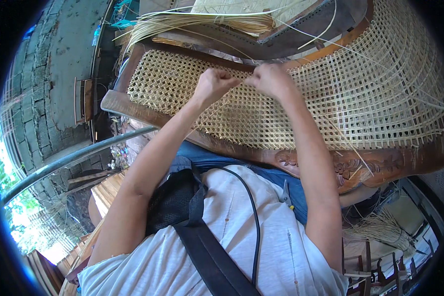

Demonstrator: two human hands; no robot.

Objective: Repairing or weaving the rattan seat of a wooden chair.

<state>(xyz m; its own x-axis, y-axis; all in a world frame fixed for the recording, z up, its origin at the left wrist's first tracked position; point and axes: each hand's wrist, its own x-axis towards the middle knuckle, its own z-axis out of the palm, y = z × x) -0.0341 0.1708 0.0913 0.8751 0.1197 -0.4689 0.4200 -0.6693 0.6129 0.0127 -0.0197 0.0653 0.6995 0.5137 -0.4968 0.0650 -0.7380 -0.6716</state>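
Observation:
A cane-woven panel point(237, 121) in a brown carved wooden chair frame point(261, 154) lies across my lap. Above the middle of the weave, close to the frame's far rail, my two hands almost meet at the fingertips. My left hand point(214, 86) is closed in a pinch, its thumb and forefinger pointing right. Facing it, my right hand point(270, 81) pinches too, its fingers curled downward. Between them they grip a thin cane strand point(241, 81), mostly hidden by the fingers. Loose cane ends stick out from the weave toward the right.
A bundle of cane strips point(232, 20) rests on another wooden frame point(306, 32) beyond the panel. Long loose strips cross the upper right. A metal pipe point(79, 154) slants in at left. Pliers point(286, 193) lie at my waist; more cane point(385, 229) sits at lower right.

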